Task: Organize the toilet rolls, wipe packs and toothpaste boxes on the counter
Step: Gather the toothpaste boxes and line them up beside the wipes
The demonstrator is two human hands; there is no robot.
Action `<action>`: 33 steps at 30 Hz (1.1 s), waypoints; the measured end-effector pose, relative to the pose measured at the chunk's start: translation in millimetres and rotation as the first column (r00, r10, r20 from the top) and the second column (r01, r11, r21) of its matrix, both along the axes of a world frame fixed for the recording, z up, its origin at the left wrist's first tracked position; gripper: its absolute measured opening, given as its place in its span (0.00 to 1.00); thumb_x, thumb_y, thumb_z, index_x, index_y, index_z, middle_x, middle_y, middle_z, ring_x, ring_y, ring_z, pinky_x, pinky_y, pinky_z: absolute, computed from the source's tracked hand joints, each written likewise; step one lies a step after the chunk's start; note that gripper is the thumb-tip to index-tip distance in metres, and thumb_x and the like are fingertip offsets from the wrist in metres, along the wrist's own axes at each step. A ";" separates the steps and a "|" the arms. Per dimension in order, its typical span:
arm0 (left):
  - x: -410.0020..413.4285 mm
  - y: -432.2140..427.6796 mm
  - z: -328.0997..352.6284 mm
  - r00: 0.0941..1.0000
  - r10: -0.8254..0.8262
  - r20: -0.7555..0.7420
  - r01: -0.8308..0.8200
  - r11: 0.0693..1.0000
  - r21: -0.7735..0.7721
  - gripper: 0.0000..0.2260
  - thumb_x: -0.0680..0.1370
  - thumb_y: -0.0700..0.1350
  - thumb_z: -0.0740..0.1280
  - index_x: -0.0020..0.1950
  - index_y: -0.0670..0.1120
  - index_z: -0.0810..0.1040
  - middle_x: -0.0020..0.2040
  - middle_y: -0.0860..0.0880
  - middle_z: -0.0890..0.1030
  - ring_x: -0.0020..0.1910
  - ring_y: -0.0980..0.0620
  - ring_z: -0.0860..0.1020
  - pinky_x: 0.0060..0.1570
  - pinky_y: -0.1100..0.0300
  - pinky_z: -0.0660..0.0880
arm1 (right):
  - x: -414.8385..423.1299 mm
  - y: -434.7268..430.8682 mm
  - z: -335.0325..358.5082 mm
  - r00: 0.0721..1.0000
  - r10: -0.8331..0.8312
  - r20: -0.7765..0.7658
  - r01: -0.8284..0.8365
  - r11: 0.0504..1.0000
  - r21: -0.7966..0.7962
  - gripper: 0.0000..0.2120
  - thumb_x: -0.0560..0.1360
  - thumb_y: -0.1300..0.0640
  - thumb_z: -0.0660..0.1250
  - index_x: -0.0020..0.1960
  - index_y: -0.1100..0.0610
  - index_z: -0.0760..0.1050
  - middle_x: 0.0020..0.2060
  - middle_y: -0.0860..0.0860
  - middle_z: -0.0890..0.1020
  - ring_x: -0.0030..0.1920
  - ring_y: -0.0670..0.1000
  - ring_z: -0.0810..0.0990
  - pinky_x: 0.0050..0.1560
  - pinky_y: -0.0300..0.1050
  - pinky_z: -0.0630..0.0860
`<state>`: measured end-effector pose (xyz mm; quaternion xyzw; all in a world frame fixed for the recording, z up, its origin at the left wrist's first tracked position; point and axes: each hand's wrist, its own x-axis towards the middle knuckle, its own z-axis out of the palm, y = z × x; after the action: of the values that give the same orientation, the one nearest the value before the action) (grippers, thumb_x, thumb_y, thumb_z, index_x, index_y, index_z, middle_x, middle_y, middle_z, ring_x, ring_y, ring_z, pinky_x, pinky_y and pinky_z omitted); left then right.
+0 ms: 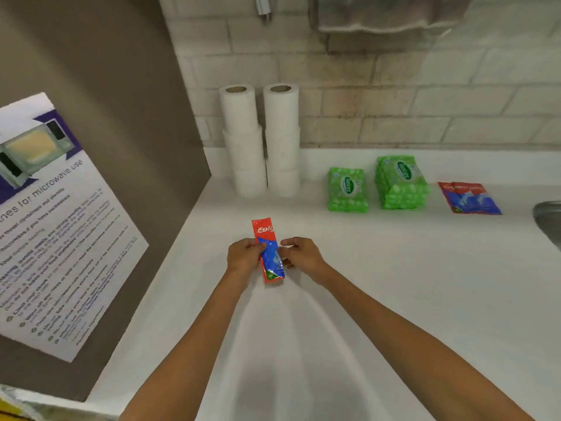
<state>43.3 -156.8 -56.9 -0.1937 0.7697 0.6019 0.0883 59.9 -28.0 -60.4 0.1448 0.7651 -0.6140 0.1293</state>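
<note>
Over the counter [364, 284], left hand [244, 253] and right hand [300, 253] pinch a toothpaste box [268, 247]; toothpaste sorting seems underway, so it probably next needs carrying to the toothpaste pile [469, 198] at right.

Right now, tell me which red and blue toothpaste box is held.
The red toothpaste box between left hand and right hand; the other boxes lie beside the sink.

Pale brick wall [394, 95], white counter [394, 268]
</note>
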 end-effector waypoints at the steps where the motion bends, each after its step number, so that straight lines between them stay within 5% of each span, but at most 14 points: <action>1: -1.2 17.6 4.6 1.000 -0.023 -0.008 0.023 1.000 0.021 0.11 0.77 0.39 0.66 0.58 0.36 0.77 0.53 0.40 0.80 0.44 0.47 0.78 0.37 0.63 0.72 | 2.6 17.6 2.6 1.000 -0.022 -0.001 0.022 1.000 -0.017 0.14 0.74 0.61 0.66 0.58 0.66 0.75 0.51 0.63 0.82 0.43 0.54 0.79 0.43 0.43 0.77; 8: 9.1 130.6 17.4 0.992 -0.126 0.000 0.125 0.986 0.107 0.06 0.77 0.36 0.63 0.51 0.39 0.78 0.45 0.41 0.78 0.33 0.52 0.73 0.35 0.61 0.70 | 32.6 129.9 10.6 0.995 -0.097 -0.003 0.096 0.991 -0.090 0.04 0.74 0.61 0.66 0.47 0.61 0.77 0.43 0.58 0.80 0.34 0.47 0.78 0.33 0.35 0.75; 12: 20.8 198.6 18.6 0.985 -0.169 -0.018 0.170 0.977 0.125 0.09 0.77 0.37 0.63 0.55 0.35 0.78 0.41 0.41 0.78 0.32 0.51 0.72 0.35 0.61 0.70 | 47.5 198.9 14.0 0.989 -0.145 -0.014 0.143 0.984 -0.102 0.04 0.75 0.61 0.66 0.46 0.62 0.76 0.44 0.59 0.80 0.34 0.47 0.79 0.32 0.34 0.76; 17: 29.5 273.9 22.5 0.969 -0.247 -0.027 0.248 0.959 0.135 0.12 0.77 0.36 0.63 0.59 0.35 0.75 0.48 0.41 0.78 0.32 0.53 0.75 0.34 0.62 0.72 | 55.7 278.5 12.3 0.966 -0.258 -0.013 0.257 0.965 -0.052 0.05 0.75 0.60 0.67 0.46 0.62 0.75 0.53 0.65 0.81 0.34 0.46 0.78 0.26 0.32 0.75; 23: 39.6 347.2 21.8 0.935 -0.352 -0.030 0.353 0.926 0.132 0.11 0.76 0.35 0.63 0.59 0.38 0.73 0.48 0.41 0.77 0.32 0.52 0.75 0.34 0.63 0.72 | 56.9 373.3 3.1 0.914 -0.406 -0.010 0.406 0.913 0.046 0.05 0.74 0.59 0.68 0.43 0.62 0.78 0.52 0.63 0.82 0.44 0.52 0.79 0.35 0.38 0.75; 26: 41.0 370.4 18.3 0.921 -0.389 -0.028 0.390 0.914 0.116 0.10 0.76 0.35 0.64 0.57 0.40 0.73 0.47 0.42 0.76 0.33 0.53 0.75 0.35 0.62 0.72 | 50.0 415.5 -1.2 0.893 -0.449 -0.031 0.449 0.887 0.110 0.10 0.74 0.59 0.68 0.51 0.66 0.79 0.49 0.61 0.82 0.44 0.53 0.79 0.36 0.39 0.73; 30: 34.1 389.5 11.8 0.904 -0.428 -0.016 0.427 0.901 0.077 0.08 0.76 0.36 0.64 0.54 0.42 0.73 0.43 0.44 0.77 0.34 0.53 0.75 0.37 0.62 0.72 | 36.8 460.5 -6.0 0.874 -0.481 -0.072 0.486 0.852 0.194 0.13 0.74 0.59 0.68 0.49 0.71 0.78 0.39 0.58 0.79 0.37 0.51 0.76 0.38 0.44 0.71; 33: 25.1 401.0 7.1 0.891 -0.455 -0.015 0.455 0.890 0.042 0.07 0.76 0.37 0.65 0.54 0.43 0.73 0.45 0.44 0.78 0.35 0.53 0.76 0.38 0.62 0.72 | 23.7 488.4 -8.8 0.855 -0.510 -0.099 0.517 0.818 0.250 0.15 0.73 0.60 0.67 0.50 0.74 0.77 0.37 0.65 0.79 0.36 0.52 0.74 0.33 0.43 0.68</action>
<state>68.3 244.2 -49.8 -0.0049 0.7802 0.5821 0.2291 83.6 460.4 -69.2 0.3532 0.7752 -0.5187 -0.0722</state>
